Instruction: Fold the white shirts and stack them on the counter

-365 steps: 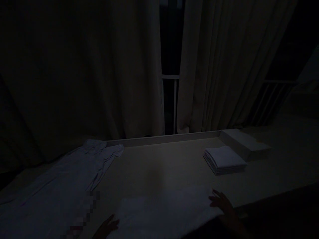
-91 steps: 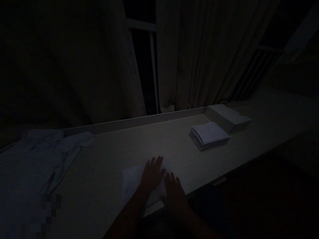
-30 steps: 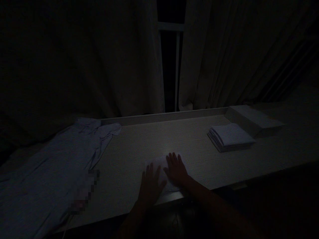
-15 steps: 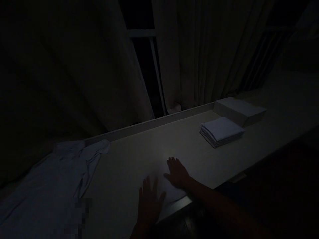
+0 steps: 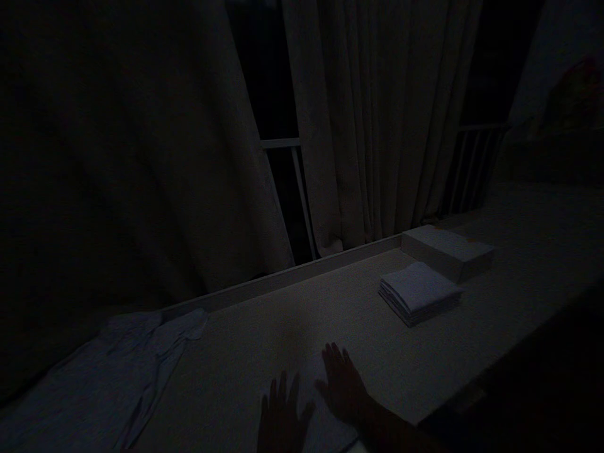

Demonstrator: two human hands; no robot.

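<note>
In the head view, very dim, both hands lay flat with fingers spread on a small folded white cloth point(image 5: 317, 402) at the near edge of the surface point(image 5: 264, 340). The left hand point(image 5: 282, 420) pressed its near-left part, the right hand point(image 5: 344, 390) its far-right part; neither grip closed on anything, each an open palm resting on the fabric. The cloth's outline was hard to make out in the gloom, and its near side ran out of frame.

Further right, well apart from the hands, a stack of folded cloths point(image 5: 418, 292) sat just beside a flat white box point(image 5: 446, 250). A loose garment point(image 5: 108, 377) sprawled across the left of the surface, below the curtains point(image 5: 368, 138).

The likely risks, as a judgement: the cloth lay close to the surface's front edge, so a push toward the body could have slid it off. In such poor light, uneven pressure from the two palms could have skewed the fold or left creases unnoticed.
</note>
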